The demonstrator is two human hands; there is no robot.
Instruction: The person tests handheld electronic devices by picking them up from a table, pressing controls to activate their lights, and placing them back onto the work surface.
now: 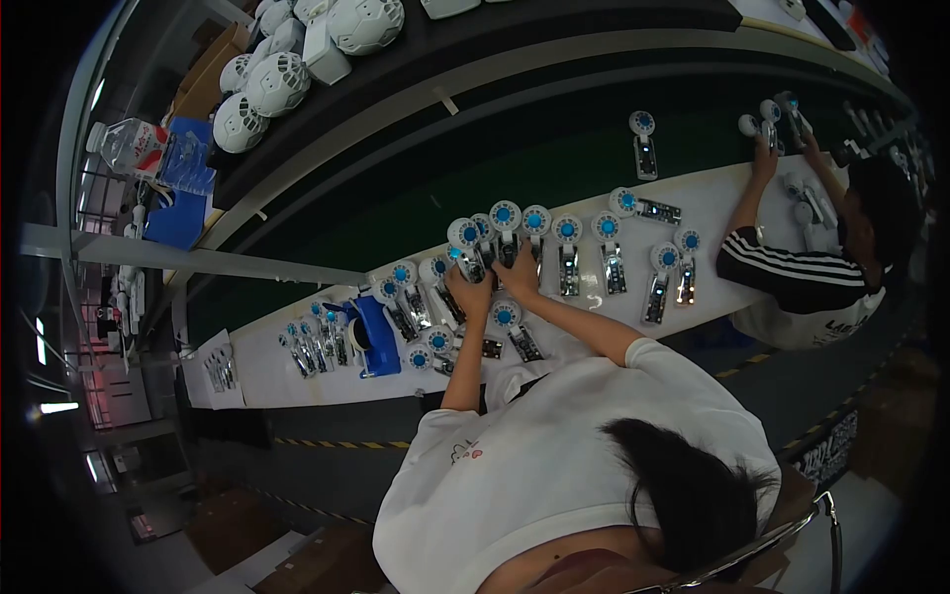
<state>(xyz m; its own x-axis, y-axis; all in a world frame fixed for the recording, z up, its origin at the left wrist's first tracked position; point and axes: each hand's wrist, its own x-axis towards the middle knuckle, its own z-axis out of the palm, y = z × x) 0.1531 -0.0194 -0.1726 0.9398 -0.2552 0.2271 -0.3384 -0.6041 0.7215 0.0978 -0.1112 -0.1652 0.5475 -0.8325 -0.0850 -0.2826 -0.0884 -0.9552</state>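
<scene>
Several handheld fans with round white heads and blue centres lie on the white worktable (604, 287), their handles opened to show the insides. My left hand (469, 289) is closed around the handle of a fan (462, 234) at the middle of the table. Right beside it, my right hand (517, 274) has its fingers curled around the handle of another fan (506, 215). A further fan (535, 220) stands close by the right fingers. Nearer my body, a fan (507, 315) lies below the right wrist. The fingertips are partly hidden among the handles.
A blue tape dispenser (378, 335) stands left of my hands, with more fans (317, 342) beyond it. At the right, a co-worker (802, 267) handles fans. A green belt (366, 223) runs behind the table, under a shelf (475, 49) with white fan housings (277, 84).
</scene>
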